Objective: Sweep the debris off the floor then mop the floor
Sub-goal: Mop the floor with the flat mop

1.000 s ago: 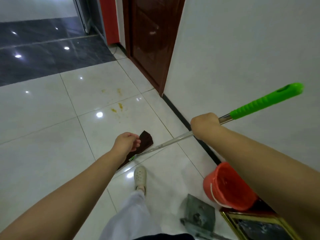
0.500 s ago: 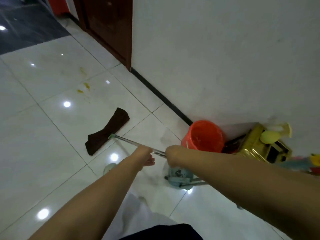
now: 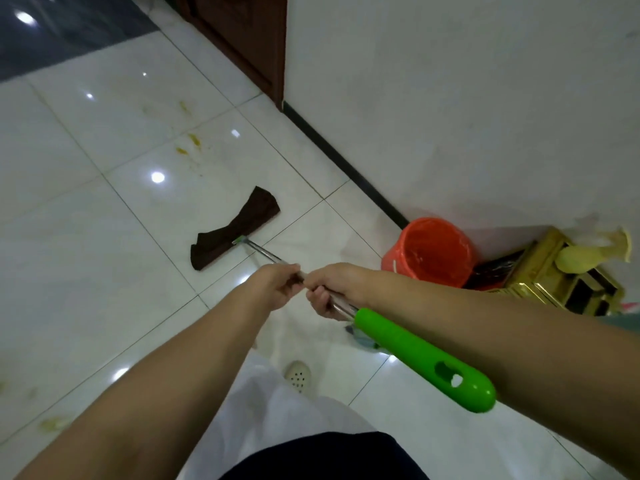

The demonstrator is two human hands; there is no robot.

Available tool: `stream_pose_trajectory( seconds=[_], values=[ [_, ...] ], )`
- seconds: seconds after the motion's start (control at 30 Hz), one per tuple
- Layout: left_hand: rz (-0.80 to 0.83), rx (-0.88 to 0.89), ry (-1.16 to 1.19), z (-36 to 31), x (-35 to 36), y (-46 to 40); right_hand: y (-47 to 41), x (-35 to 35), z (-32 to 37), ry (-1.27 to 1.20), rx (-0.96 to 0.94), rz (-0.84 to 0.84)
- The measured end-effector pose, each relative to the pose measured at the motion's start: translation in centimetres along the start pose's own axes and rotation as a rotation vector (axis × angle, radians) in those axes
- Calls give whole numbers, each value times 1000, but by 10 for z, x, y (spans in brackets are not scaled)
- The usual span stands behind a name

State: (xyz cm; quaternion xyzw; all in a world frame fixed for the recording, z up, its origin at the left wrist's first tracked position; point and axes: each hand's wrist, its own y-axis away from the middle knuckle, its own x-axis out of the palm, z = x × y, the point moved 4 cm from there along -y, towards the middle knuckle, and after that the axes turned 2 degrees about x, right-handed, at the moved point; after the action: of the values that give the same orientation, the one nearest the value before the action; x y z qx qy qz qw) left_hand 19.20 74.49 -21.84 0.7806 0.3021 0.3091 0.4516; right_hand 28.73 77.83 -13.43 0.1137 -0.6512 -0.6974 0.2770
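Green-handled mop (image 3: 424, 358) (brown cloth (image 3: 235, 228)), orange bucket (image 3: 431, 252), white floor tiles (image 3: 69, 220).

An indoor hallway of a home or similar building is suggested: glossy white floor tiles (image 3: 86, 237), a plain white wall (image 3: 450, 98) with dark skirting (image 3: 346, 168), a brown wooden door (image 3: 242, 39), and an orange bucket (image 3: 429, 251) kept against the wall.

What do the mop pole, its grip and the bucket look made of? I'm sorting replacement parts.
Mop pole: likely polished metal, silvery with bright reflections. Green grip: apparently moulded plastic, smooth, slightly glossy, with a hanging hole. Orange bucket: probably plastic, thin-walled and faintly translucent.
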Motion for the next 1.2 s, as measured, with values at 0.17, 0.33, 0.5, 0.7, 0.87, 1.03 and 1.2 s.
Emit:
stream_pose_trajectory(
  seconds=[0.17,0.33,0.5,0.7,0.87,1.03,1.2],
  values=[
    [82,-84,-1,8,10,21,21,-1,-10,-68,38,-12],
    [115,-134,62,14,13,29,30,0,-17,-128,88,33],
    [97,-161,63,1,5,31,23,11,-12,8,99,7],
    [80,-122,72,-37,-10,16,13,33,23,65,88,-12],
    [32,-95,53,-79,-32,-13,-6,61,63,59,74,-1],
    [-4,-83,95,-139,-66,-46,-31,109,115,43,37,33],
    [6,-58,164,-204,-91,-75,-52,150,177,-9,43,48]
  ],
)
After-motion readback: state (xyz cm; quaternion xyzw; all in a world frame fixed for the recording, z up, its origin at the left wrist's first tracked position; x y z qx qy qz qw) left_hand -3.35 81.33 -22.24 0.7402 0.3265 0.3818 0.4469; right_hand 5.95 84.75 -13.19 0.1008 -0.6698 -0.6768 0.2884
